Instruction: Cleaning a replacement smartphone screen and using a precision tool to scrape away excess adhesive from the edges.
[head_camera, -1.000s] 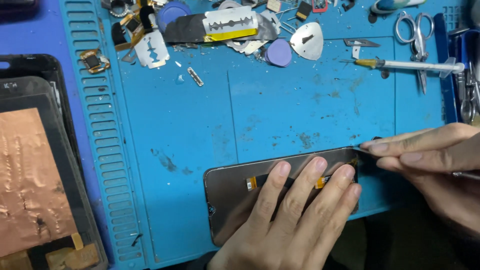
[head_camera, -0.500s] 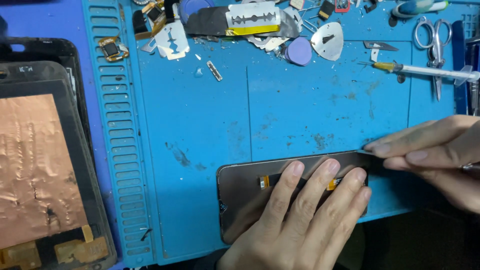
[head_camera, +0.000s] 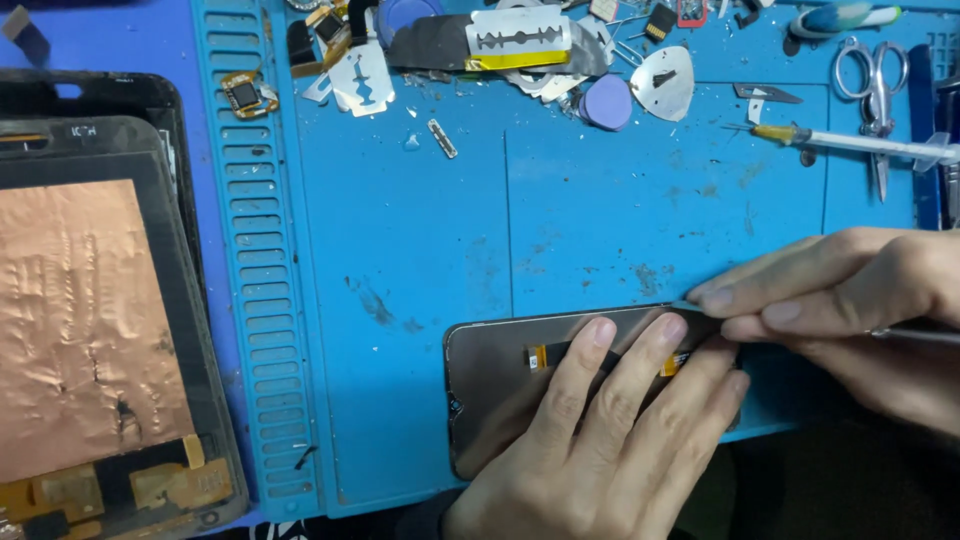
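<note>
My left hand (head_camera: 600, 440) lies flat on the phone screen (head_camera: 500, 390), three fingers spread across its back, and I judge this is to pin the thin panel so it cannot slide on the blue mat (head_camera: 420, 250). The fingers are open and pressing, not curled around anything. The screen lies face down just under them, its long side running left to right near the mat's near edge, with a small orange flex strip (head_camera: 538, 355) showing beside my fingertips.

My right hand (head_camera: 850, 300) comes in from the right, thumb and forefinger pinched shut on a thin metal tool (head_camera: 915, 335) whose tip meets the screen's upper right corner, probably so the point works along the seam. The tip itself is hidden by my fingers.

Beyond my fingertips the mat is open, so there is room to push the screen away from me. Farther off lie a razor blade (head_camera: 518, 38), a purple pick (head_camera: 605, 103), scissors (head_camera: 872, 75) and a syringe (head_camera: 850, 143). Well to the left of my left hand sits a tablet back with copper foil (head_camera: 85, 320), past the mat's slotted rail (head_camera: 255, 300).
</note>
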